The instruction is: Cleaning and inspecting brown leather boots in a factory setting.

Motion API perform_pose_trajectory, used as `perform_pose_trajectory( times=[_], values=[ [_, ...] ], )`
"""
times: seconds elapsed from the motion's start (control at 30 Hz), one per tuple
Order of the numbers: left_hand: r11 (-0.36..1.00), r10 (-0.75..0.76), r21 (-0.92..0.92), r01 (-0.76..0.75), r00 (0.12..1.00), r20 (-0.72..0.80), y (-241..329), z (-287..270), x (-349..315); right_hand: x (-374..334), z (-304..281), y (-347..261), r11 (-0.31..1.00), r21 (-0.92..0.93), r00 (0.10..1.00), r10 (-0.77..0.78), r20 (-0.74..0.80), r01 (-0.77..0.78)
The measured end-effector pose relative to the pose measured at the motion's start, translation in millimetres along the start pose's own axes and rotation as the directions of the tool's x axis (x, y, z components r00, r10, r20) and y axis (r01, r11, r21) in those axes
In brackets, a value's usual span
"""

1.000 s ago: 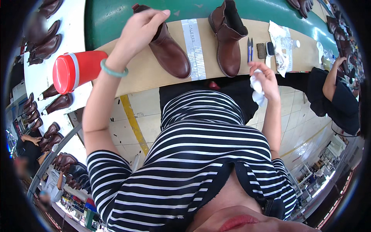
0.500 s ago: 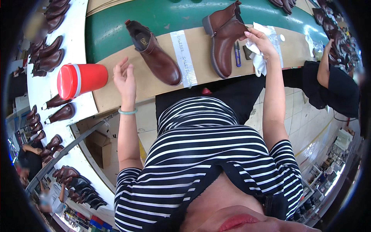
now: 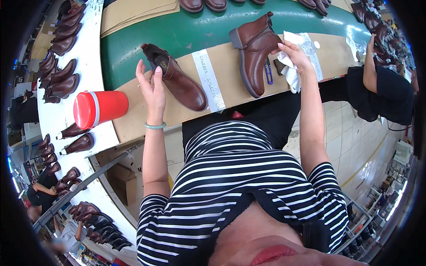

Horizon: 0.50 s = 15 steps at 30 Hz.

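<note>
Two brown leather ankle boots are at the bench. My left hand [image 3: 151, 91], a pale green bangle at its wrist, is open with fingers apart beside the shaft of the left boot [image 3: 186, 88], which rests on brown cardboard [image 3: 126, 106]. My right hand [image 3: 298, 57] pinches the upper front edge of the right boot [image 3: 255, 57], whose sole faces left. A white cloth [image 3: 292, 80] hangs below my right palm; whether the palm grips it is hidden. Beside that boot lie purple-handled thread snips [image 3: 268, 73], partly covered.
A red lidded jug [image 3: 104, 108] stands at the left. Beyond the cardboard runs a green bench surface [image 3: 204, 29] with more boots at its far edge. A clear bottle [image 3: 310, 46] is right of the cloth. A co-worker's arm [image 3: 370, 66] reaches in at the right.
My left hand has moved right and up to the left boot's shaft. My right hand stays at the right boot, which has shifted slightly. The view has moved a little.
</note>
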<state>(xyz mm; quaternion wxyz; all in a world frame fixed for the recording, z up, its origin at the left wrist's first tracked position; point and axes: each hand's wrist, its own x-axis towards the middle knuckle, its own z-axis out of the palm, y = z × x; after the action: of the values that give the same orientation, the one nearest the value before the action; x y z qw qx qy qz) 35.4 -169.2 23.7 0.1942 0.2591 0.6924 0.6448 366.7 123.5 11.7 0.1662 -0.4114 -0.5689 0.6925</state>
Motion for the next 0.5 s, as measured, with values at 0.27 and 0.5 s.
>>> perform_pose_trajectory(
  times=[0.27, 0.5],
  values=[
    [0.686, 0.587, 0.355, -0.636, 0.771, 0.247, 44, 47, -24, -2, -2, 0, 1.000, 0.006, 1.000, 0.020, -0.019, -0.019],
    [0.818, 0.080, 0.321, -0.477, 0.647, 0.758, -33, 185, -64, 0, 3, 1, 1.000, -0.003, 0.996, 0.029, -0.083, -0.030]
  ],
)
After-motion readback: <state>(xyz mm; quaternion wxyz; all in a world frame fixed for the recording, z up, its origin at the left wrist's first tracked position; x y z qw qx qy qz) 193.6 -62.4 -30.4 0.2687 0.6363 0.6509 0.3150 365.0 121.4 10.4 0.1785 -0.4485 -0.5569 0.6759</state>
